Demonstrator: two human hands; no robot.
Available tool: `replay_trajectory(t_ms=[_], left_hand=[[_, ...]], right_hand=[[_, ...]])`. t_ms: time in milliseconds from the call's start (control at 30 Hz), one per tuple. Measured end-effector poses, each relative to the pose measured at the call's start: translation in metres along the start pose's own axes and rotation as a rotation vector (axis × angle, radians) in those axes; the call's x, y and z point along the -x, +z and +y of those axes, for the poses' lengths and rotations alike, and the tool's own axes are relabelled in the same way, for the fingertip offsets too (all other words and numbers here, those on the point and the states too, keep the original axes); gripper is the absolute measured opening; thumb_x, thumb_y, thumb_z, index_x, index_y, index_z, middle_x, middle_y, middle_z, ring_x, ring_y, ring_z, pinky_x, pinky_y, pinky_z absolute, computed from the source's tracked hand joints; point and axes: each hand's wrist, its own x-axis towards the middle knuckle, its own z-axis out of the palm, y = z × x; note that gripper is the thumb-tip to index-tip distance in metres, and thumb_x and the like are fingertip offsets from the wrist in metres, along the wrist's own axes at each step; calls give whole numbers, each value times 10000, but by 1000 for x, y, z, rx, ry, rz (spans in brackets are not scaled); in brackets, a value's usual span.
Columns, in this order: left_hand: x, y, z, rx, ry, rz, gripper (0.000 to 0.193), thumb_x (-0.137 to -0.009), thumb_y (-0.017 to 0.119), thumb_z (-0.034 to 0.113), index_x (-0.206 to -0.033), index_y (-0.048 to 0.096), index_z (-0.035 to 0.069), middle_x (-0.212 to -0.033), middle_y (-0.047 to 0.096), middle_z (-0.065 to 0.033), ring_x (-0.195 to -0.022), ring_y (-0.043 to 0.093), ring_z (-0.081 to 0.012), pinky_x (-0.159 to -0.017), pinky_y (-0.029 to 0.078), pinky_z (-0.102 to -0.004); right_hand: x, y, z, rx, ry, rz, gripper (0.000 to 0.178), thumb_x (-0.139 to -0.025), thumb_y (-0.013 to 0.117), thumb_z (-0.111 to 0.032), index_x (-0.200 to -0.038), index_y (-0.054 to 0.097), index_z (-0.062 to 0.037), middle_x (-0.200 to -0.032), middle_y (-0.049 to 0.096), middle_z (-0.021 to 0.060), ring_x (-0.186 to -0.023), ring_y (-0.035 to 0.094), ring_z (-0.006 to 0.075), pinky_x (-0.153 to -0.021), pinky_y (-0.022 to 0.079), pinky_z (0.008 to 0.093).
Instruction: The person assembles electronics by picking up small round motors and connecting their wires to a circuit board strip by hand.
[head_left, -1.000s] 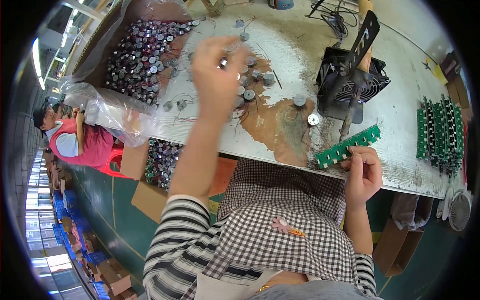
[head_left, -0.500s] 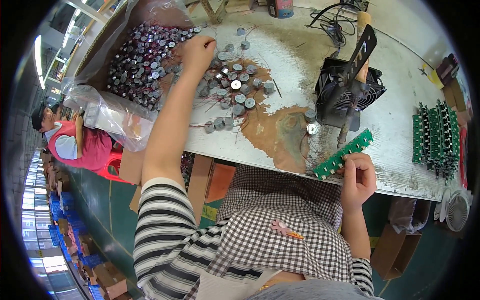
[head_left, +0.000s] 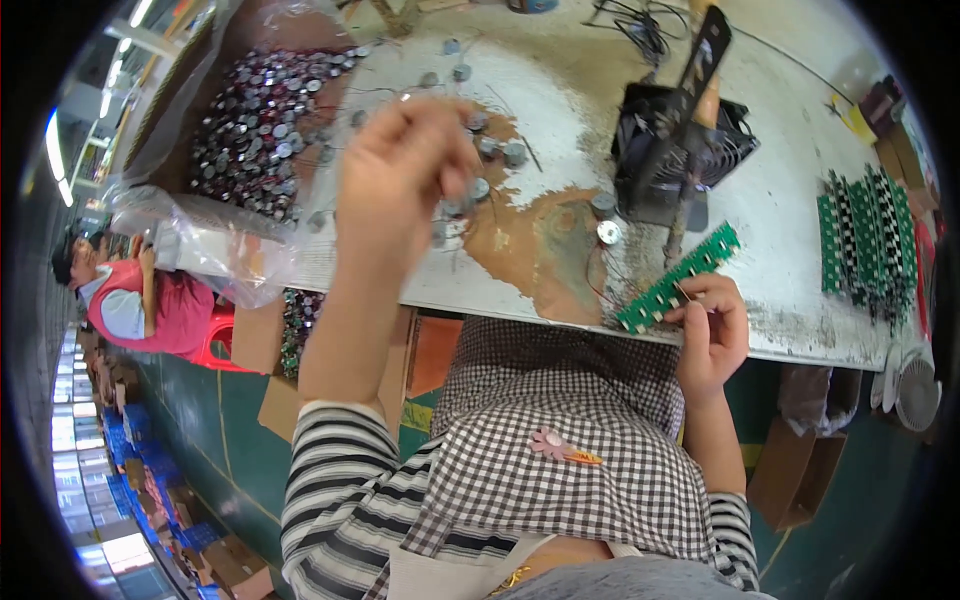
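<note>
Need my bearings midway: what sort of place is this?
Likely an electronics assembly workshop: a box heaped with small metal parts, a row of green circuit boards, and a co-worker seated nearby.

This place seems to be a factory workshop: the worn table (head_left: 570, 135) has rows of green circuit boards (head_left: 872, 245) near its right end and many small metal parts (head_left: 250, 140) at its left, and beyond are a seated co-worker (head_left: 180, 310), tube lamps (head_left: 58, 155) and a green floor (head_left: 185, 410) with painted lines.
</note>
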Motion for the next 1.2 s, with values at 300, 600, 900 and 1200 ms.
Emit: replay_trajectory(t_ms=[300, 600, 900, 1200], left_hand=[[71, 57, -74, 280, -616, 4, 129, -865, 665, 99, -948, 604, 22, -771, 584, 3, -699, 536, -53, -606, 432, -181], [68, 92, -83, -265, -186, -161, 107, -896, 611, 74, -913, 570, -24, -823, 562, -14, -676, 516, -50, -565, 429, -187], [64, 99, -83, -104, -414, -107, 103, -901, 609, 98, -910, 563, 6, -732, 560, 17, -582, 468, -15, -494, 361, -172], [57, 105, -82, -101, -348, -69, 81, -894, 605, 59, -885, 547, 3, -757, 566, 19, -633, 497, -8, -532, 388, -168]], right_hand=[[-13, 8, 2, 230, -182, -31, 105, -768, 646, 76, -791, 555, 27, -919, 617, 168, -595, 548, 124, -523, 456, 222], [-9, 4, -1, 160, -183, -48, 103, -766, 625, 78, -805, 543, 27, -949, 610, 177, -619, 569, 132, -541, 481, 234], [-19, 3, -9, 272, -282, -79, 119, -748, 639, 84, -794, 547, 26, -922, 615, 182, -613, 599, 151, -529, 490, 236], [-31, 5, -12, 323, -316, -69, 108, -743, 642, 80, -784, 558, 25, -938, 607, 186, -679, 607, 165, -540, 495, 239]])
